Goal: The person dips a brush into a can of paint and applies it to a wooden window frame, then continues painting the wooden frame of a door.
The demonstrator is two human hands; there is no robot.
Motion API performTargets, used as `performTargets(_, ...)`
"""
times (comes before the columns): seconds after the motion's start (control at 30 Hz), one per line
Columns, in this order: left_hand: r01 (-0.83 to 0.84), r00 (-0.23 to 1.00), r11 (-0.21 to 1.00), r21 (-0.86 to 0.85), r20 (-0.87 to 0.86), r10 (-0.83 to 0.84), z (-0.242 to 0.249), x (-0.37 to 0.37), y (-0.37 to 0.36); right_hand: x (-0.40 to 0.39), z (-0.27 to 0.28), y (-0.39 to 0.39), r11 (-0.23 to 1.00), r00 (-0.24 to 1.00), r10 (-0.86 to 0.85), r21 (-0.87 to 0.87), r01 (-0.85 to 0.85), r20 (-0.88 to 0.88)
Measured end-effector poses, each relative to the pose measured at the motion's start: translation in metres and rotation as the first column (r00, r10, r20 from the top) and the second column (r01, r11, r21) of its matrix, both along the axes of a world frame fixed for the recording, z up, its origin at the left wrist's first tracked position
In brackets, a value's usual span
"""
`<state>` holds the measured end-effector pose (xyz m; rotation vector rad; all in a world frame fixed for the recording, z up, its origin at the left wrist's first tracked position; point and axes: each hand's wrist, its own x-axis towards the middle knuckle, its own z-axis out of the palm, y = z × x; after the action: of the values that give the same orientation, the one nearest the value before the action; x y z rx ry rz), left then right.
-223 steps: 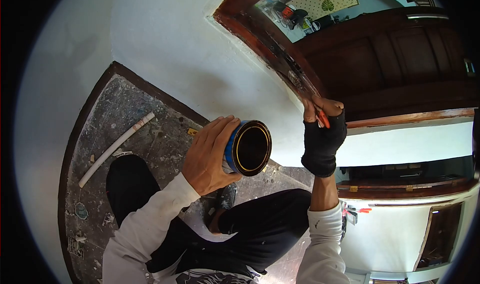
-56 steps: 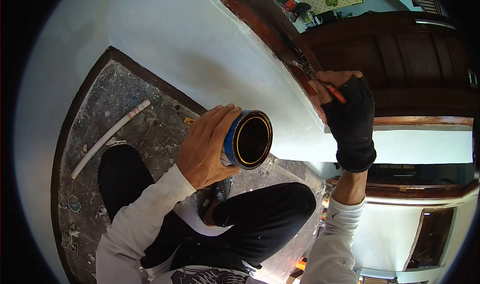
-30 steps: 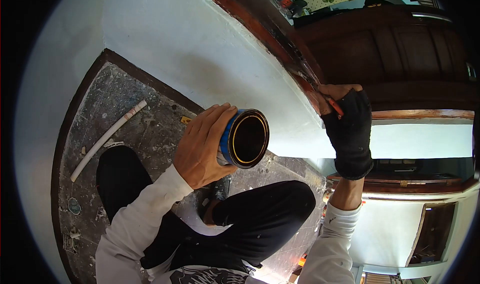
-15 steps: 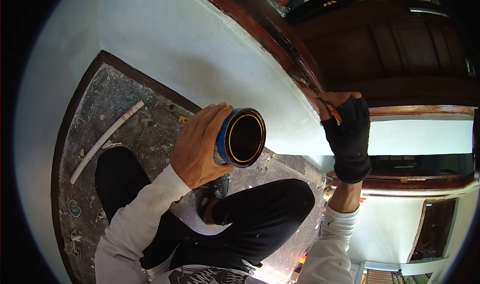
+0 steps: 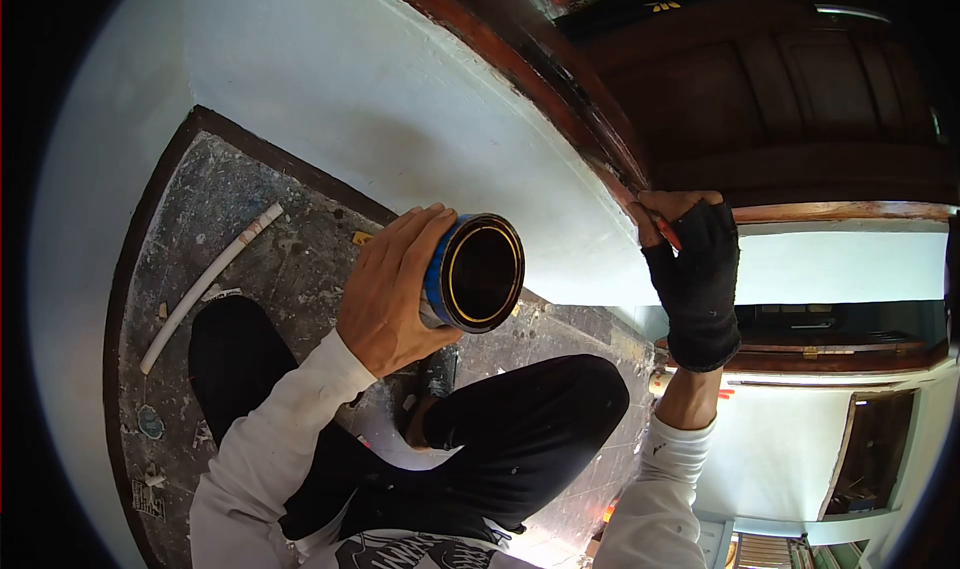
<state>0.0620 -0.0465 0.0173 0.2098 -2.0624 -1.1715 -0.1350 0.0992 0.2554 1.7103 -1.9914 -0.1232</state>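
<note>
My bare left hand (image 5: 393, 289) is wrapped round a blue can (image 5: 482, 273) with a dark inside and a yellow ring near its rim. My right hand (image 5: 695, 259), in a black glove with bare fingertips, pinches a tool with a red handle (image 5: 668, 233). Its tip lies against or close to the lower end of the reddish-brown wooden frame (image 5: 540, 64); the fingers hide most of it.
A white wall (image 5: 400, 139) stands ahead. A white pipe (image 5: 212, 287) and a small yellow object (image 5: 362, 239) lie on the paint-spotted floor (image 5: 290, 239). Dark wooden panels (image 5: 760, 89) are at the upper right. My bent legs are below the can.
The view has shifted slightly. The can and my left hand appear a little further left; my right hand stays by the wooden frame with the red-handled tool.
</note>
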Motion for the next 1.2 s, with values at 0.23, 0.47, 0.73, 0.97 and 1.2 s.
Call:
performTargets(0.23,0.007,1.0,1.0,-0.001,-0.003,-0.007,0.0,-0.001,0.001,-0.004,0.0,0.01,1.0,0.999,-0.023,0.008,0.024,-0.023)
performTargets(0.47,0.019,1.0,1.0,-0.012,0.015,-0.018,0.0,-0.002,0.002,-0.004,-0.001,0.019,1.0,0.999,-0.024,0.019,0.024,-0.036)
performTargets(0.73,0.024,1.0,1.0,-0.018,0.019,-0.023,-0.002,-0.003,0.004,-0.007,-0.002,0.034,0.998,0.996,-0.054,0.014,0.055,-0.077)
performTargets(0.97,0.037,0.999,0.999,-0.033,0.028,-0.036,0.001,-0.004,0.005,-0.011,-0.004,0.045,0.997,0.991,-0.07,0.012,0.072,-0.11)
performTargets(1.2,0.031,0.999,0.999,-0.035,0.031,-0.03,-0.002,-0.005,0.008,-0.012,-0.005,0.053,0.995,0.989,-0.095,0.001,0.096,-0.111)
